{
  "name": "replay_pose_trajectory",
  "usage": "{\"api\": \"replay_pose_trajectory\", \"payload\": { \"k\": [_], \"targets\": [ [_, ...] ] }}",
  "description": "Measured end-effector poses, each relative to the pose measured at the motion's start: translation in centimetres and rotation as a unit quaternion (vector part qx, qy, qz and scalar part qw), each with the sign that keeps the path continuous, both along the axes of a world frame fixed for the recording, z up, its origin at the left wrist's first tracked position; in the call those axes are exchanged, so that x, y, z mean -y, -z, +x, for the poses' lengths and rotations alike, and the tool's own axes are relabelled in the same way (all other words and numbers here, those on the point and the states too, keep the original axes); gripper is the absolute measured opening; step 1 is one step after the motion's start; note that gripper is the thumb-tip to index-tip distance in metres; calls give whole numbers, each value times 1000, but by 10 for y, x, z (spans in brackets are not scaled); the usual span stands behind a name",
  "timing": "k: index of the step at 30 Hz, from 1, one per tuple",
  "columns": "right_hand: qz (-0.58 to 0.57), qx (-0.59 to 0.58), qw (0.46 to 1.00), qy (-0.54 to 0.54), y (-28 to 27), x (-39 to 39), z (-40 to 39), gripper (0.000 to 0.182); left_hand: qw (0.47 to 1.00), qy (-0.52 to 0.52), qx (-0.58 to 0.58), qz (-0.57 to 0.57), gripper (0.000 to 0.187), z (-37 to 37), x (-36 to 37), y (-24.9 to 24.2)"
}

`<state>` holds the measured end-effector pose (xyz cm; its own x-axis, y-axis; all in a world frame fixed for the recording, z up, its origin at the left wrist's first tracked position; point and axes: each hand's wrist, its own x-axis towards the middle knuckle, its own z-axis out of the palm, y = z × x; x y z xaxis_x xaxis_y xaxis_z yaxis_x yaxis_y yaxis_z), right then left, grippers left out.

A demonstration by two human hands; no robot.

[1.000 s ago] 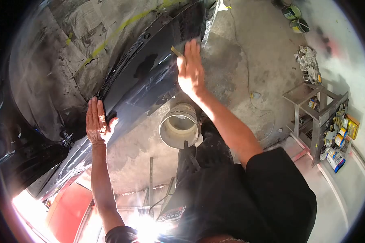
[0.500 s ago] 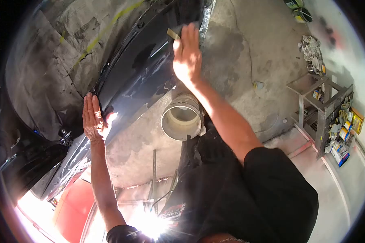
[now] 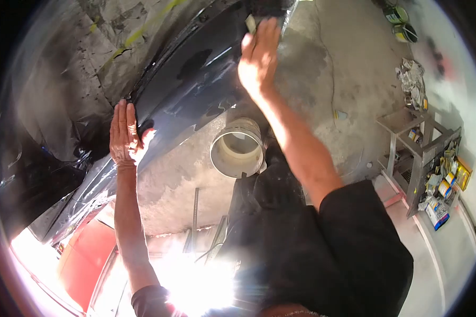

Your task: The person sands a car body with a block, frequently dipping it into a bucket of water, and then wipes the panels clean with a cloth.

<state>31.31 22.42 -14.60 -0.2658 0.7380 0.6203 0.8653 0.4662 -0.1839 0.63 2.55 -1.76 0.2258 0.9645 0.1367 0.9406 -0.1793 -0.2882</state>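
A glossy black car panel [image 3: 190, 87] runs diagonally from lower left to the top middle. My left hand [image 3: 124, 134] lies flat on its lower edge, fingers together and pointing up. My right hand [image 3: 259, 55] presses a small pale sanding pad [image 3: 250, 22] flat against the panel's upper end; only a corner of the pad shows past my fingers. Masking paper with yellow tape [image 3: 111, 47] covers the bodywork left of the panel.
A white bucket [image 3: 237, 150] stands on the concrete floor below the panel, by my dark trousers. A metal rack [image 3: 420, 153] with cans and boxes stands at the right. Two tins [image 3: 399, 24] sit at the top right. Glare washes out the bottom.
My right hand has slid the pad up along the panel toward its upper end. My left hand has shifted slightly up along the lower edge.
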Motion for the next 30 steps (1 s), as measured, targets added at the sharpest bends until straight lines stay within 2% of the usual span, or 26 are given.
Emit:
{"api": "replay_pose_trajectory", "payload": {
  "k": [1, 2, 4, 6, 7, 8, 9, 10, 12, 14, 17, 18, 20, 24, 25, 26, 27, 28, 30],
  "targets": [
    [-132, -63, 989, 25, -12, 33, -24, 39, 1000, 2, -4, 5, 79, -3, 0, 2],
    [-295, -318, 893, -116, 8, 81, -47, 44, 1000, 1, -2, 5, 79, -3, 1, 1],
    [-206, -83, 949, -225, -2, 132, -37, 75, 1000, 4, 4, 2, 79, -1, 1, 0],
    [-280, 27, 931, -233, -2, 115, -26, 78, 1000, -1, 5, 5, 79, -1, 2, -1],
    [-344, 13, 916, -208, -25, 84, -15, 67, 1000, -1, 6, 4, 78, 0, 2, -2],
    [-233, -63, 959, -146, -13, 62, -12, 61, 1000, -3, 9, 5, 78, 0, 1, 0],
    [-185, -154, 961, -136, -5, 39, -6, 54, 1000, 3, 10, 11, 78, -2, 1, 2],
    [-185, -208, 953, -125, -5, 13, -3, 51, 1000, -2, 8, 7, 78, -1, 2, 0],
    [-158, -239, 954, -92, -1, -12, -8, 51, 1000, -6, 5, 5, 79, 3, 1, -3],
    [-186, -255, 946, -79, -11, 21, -19, 55, 1000, -1, 18, 11, 80, 1, -1, -2],
    [-204, -246, 931, -174, -3, 53, -11, 59, 1000, -3, 25, 12, 79, -1, 1, -1],
    [-199, -207, 946, -151, -13, 30, -4, 54, 1000, -6, 27, 13, 79, 0, -1, -1],
    [-96, -202, 970, -93, 5, -36, 0, 45, 999, -13, 31, 9, 79, 3, 1, -3],
    [-241, -192, 950, -48, -5, -136, 15, 33, 999, -19, 34, 5, 79, 4, 3, -7],
    [-148, -157, 973, -82, -8, -112, 13, 38, 999, -18, 37, 5, 79, 3, 4, -6],
    [-38, -149, 988, -30, 27, -89, -2, 44, 999, -18, 40, 10, 79, 3, 2, -5],
    [-82, -137, 985, -58, 5, -39, -7, 52, 999, -21, 46, 5, 82, 2, 3, -4],
    [-181, -137, 967, -115, -25, -2, -11, 56, 998, -30, 59, -16, 83, 5, 7, -5],
    [-248, -16, 938, -242, -50, 52, -17, 58, 996, -49, 67, -29, 85, 6, 5, -15]
  ]
}}
